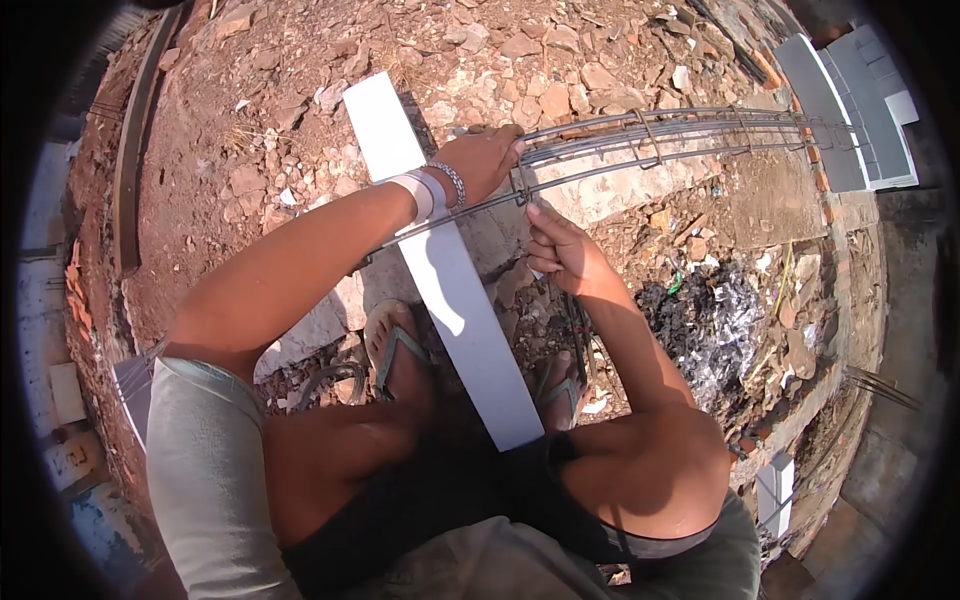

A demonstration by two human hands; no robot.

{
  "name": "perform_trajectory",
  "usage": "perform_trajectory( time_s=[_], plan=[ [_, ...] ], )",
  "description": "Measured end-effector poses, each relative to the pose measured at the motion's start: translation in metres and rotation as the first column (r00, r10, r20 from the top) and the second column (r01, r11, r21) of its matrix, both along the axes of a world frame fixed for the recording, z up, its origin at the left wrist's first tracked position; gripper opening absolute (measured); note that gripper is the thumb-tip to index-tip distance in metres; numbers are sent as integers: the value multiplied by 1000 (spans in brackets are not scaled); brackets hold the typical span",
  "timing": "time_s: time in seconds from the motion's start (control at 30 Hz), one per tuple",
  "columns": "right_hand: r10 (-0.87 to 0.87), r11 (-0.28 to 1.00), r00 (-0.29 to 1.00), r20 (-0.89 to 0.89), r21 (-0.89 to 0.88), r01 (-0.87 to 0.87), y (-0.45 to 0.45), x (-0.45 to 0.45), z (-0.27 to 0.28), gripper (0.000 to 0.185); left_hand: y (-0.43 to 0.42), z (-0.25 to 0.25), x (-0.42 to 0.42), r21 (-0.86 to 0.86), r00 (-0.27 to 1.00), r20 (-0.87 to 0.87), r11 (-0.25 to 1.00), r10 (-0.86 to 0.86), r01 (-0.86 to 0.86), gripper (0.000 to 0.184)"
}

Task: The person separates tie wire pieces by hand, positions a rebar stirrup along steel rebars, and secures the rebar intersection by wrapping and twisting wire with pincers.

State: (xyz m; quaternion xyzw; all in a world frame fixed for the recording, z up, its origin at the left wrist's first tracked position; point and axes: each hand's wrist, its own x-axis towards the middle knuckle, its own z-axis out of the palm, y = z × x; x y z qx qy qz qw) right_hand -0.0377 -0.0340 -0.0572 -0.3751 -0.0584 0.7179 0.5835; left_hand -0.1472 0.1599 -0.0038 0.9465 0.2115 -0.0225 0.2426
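A long cage of thin steel rebar (590,181) with bent stirrups (648,138) stretches rightward from in front of me. My left hand (480,163) is closed over the cage's near end, its fingertips partly hidden behind the bars. Just below, beside a stirrup, my right hand (568,250) has its fingers curled together with the thumb up against the lower bar. What those fingers pinch, if anything, is too small to make out. A long white block (465,315) lies under the bars, running between my sandalled feet.
Broken stones and rubble (530,50) cover the ground. Ash and charred debris (715,320) lie at the right. White-grey blocks (840,110) hold up the cage's far end. A long beam (135,150) lies at the left, and more rods (880,388) stick out at the right.
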Motion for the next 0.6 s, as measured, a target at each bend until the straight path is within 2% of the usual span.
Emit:
perform_trajectory(
  time_s=[0.03,0.07,0.13,0.17,0.27,0.33,0.4,0.43,0.47,0.5,0.57,0.6],
  plan=[
    [-46,998,990,132,-40,52,0,-4,5,26,3,-3,0,4,1000,11,1000,-24,24,46],
    [-64,996,933,354,-30,79,2,-8,16,27,5,0,2,19,999,-24,999,-26,26,47],
    [-65,994,679,732,-12,108,2,-13,30,32,4,-2,4,34,995,-93,999,-28,31,48],
    [-12,997,639,769,-36,62,-1,-11,26,42,2,-5,2,56,999,41,998,-35,33,44],
    [51,994,721,691,39,-107,-16,13,21,44,4,-12,2,93,997,67,995,-46,40,45],
    [-53,999,489,871,41,35,-40,33,-1,50,7,-14,2,105,997,72,994,-40,32,45],
    [121,976,637,761,-207,62,-74,64,-4,45,4,-15,1,105,997,71,994,-28,20,45],
    [371,920,498,784,-384,-81,-89,68,-14,49,2,-15,0,87,999,30,996,-22,19,45],
    [584,811,318,747,-555,-185,-99,66,-20,53,2,-12,0,75,1000,-8,997,-21,21,45],
    [715,683,94,693,-663,-308,-109,58,-29,57,3,-8,2,73,999,-43,997,-21,24,46],
    [790,493,-199,580,-794,-356,-139,28,-77,66,5,-9,4,77,999,18,997,-28,26,45],
    [802,457,-247,543,-825,-332,-159,12,-112,71,4,-11,2,74,999,44,997,-26,23,45]
  ],
)
